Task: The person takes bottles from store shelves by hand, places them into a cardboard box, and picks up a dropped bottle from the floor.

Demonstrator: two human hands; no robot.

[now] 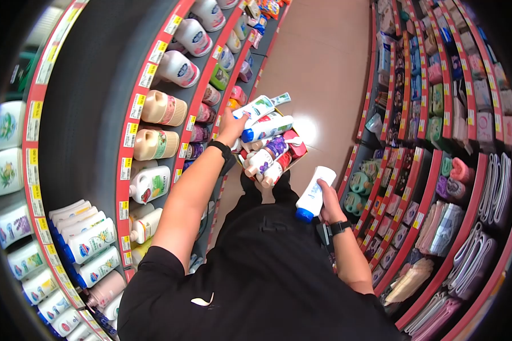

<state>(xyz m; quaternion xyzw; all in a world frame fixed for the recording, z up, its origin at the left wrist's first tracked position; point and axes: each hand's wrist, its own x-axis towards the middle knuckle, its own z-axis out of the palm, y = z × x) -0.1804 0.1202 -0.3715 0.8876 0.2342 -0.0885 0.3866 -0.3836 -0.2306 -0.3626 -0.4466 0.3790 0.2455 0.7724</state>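
In my right hand is a white bottle with blue lettering and a blue cap, held tilted with the cap down. My left hand is closed around the lower end of another white bottle with a green label. That one lies over a box full of bottles in front of my legs. Just under it is a white bottle with a blue cap. Bottles with purple flower labels and a red-labelled bottle fill the rest of the box, most of whose walls are hidden.
Shelves on the left carry white jugs, beige bottles and a row of white blue-capped bottles. Shelves on the right hold folded towels and packets. A tiled aisle floor runs between them.
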